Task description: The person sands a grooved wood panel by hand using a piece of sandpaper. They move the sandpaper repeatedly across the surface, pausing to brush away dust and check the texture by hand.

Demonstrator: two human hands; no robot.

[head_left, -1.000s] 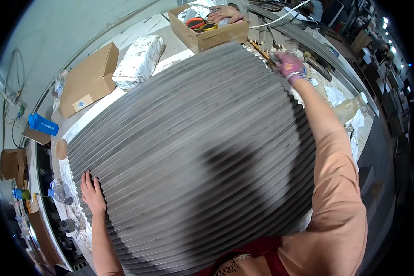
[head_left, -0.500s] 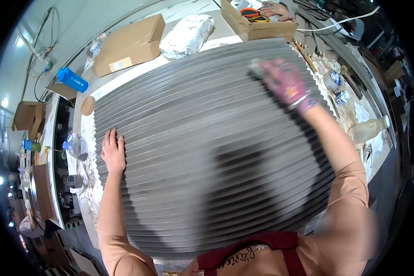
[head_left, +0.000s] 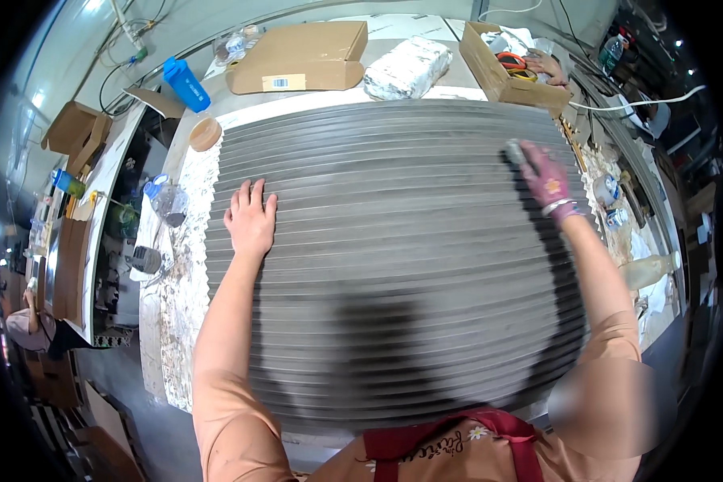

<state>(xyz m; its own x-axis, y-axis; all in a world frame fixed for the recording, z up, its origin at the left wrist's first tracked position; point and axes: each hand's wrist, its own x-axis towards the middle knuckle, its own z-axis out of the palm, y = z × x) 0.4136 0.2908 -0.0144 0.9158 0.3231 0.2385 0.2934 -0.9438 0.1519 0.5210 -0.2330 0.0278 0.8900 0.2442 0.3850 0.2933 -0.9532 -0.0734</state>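
A large grey panel (head_left: 394, 217) with parallel ridges lies flat in front of me. My left hand (head_left: 251, 221), bare, rests palm down near its left edge with the fingers spread. Near the panel's far right, my right hand (head_left: 548, 178) wears a pink flowered glove. It is closed around a small greyish pad (head_left: 513, 151), which is against the ridged surface; the glove hides part of it, and its exact kind cannot be made out. My shadow falls across the near middle of the panel.
Beyond the panel are a flat cardboard box (head_left: 297, 58), a white wrapped bundle (head_left: 408, 67) and an open carton (head_left: 502, 79) with orange-handled tools and a glove. A blue bottle (head_left: 186, 84) and a tape roll (head_left: 206, 134) stand left; a cloudy bottle (head_left: 649, 271) lies right.
The whole view has swung, so the scene sits farther right in the picture. The right hand, blurred before, is now sharper and slightly farther right on the panel. The left hand stays put.
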